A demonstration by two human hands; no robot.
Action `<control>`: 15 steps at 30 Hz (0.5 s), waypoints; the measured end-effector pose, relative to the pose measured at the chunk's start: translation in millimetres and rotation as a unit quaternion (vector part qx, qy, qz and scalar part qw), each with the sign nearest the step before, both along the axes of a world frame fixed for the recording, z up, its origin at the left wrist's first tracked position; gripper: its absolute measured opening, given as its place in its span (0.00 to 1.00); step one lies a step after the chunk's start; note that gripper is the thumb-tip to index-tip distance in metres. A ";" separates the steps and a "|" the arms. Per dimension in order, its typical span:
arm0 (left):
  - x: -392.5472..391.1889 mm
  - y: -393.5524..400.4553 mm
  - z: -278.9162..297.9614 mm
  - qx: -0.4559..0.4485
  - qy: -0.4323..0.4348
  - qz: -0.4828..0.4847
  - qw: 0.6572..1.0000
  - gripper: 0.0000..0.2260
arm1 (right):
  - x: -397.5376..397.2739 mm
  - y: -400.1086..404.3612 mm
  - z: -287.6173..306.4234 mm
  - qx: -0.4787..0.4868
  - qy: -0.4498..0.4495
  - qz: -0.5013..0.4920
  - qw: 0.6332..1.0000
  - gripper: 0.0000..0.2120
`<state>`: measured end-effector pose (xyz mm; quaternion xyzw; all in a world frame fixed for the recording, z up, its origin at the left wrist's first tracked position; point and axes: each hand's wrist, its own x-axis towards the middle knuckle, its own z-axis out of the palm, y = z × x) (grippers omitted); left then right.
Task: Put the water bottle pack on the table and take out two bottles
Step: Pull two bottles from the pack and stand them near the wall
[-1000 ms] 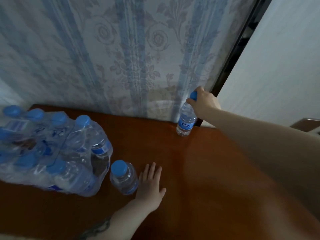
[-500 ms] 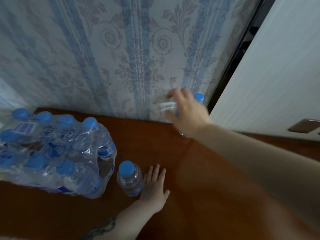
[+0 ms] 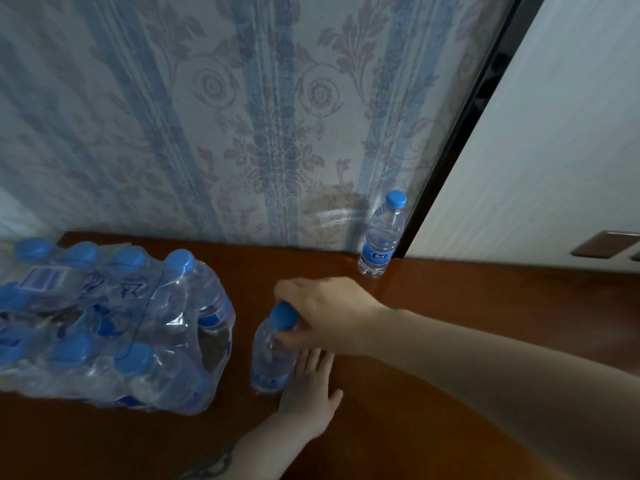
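Note:
A shrink-wrapped water bottle pack [image 3: 104, 327] with blue caps lies on the brown wooden table [image 3: 433, 341] at the left, its wrap torn at the right end. One loose bottle [image 3: 381, 237] stands upright at the back by the wall. A second loose bottle [image 3: 272, 355] stands just right of the pack. My right hand [image 3: 325, 313] grips its neck below the blue cap. My left hand [image 3: 308, 389] lies flat on the table beside that bottle's base, fingers spread.
Patterned blue wallpaper [image 3: 242, 116] rises directly behind the table. A white door [image 3: 554, 150] with a dark frame stands at the right, close to the far bottle. Bare tabletop stretches to the right and front.
My right hand let go of the far bottle, left it standing by the wall, swung back left and closed on the near bottle's neck. My left hand stayed flat.

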<state>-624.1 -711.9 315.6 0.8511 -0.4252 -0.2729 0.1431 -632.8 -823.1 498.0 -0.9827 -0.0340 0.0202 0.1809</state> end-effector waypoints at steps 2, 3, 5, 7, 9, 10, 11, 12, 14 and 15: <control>8.9 0.8 -4.3 -0.011 -0.004 -0.008 1.000 0.32 | 1.6 -20.3 3.4 0.017 -0.012 -0.070 0.997 0.17; 15.3 0.4 -5.8 -0.006 -0.008 -0.009 1.000 0.32 | 3.2 -30.9 4.3 0.015 -0.026 -0.097 0.995 0.17; 30.8 -0.3 -11.5 -0.007 -0.020 0.005 1.000 0.33 | 10.4 -51.0 4.8 -0.004 -0.048 -0.137 0.989 0.17; 45.2 -3.1 -16.1 0.006 -0.024 0.018 1.000 0.37 | 20.8 -68.1 5.0 -0.038 -0.069 -0.168 0.983 0.17; 55.9 -6.9 -17.2 0.024 -0.036 0.030 0.999 0.42 | 32.2 -83.7 5.2 -0.061 -0.083 -0.207 0.973 0.15; 59.5 -8.6 -17.2 0.033 -0.039 0.034 0.998 0.45 | 38.1 -91.5 4.2 -0.065 -0.083 -0.231 0.967 0.14; 63.1 -10.1 -17.8 0.037 -0.038 0.040 0.998 0.48 | 43.7 -99.3 2.9 -0.068 -0.079 -0.252 0.962 0.14; 65.7 -11.6 -17.9 0.041 -0.031 0.048 0.998 0.50 | 48.8 -107.2 1.1 -0.072 -0.072 -0.268 0.958 0.14; 67.6 -15.4 -17.2 0.048 -0.015 0.065 0.997 0.52 | 55.0 -122.7 -2.4 -0.092 -0.055 -0.283 0.953 0.13; 67.4 -17.4 -17.2 0.054 -0.011 0.070 0.996 0.53 | 55.6 -130.5 -4.1 -0.107 -0.050 -0.288 0.950 0.13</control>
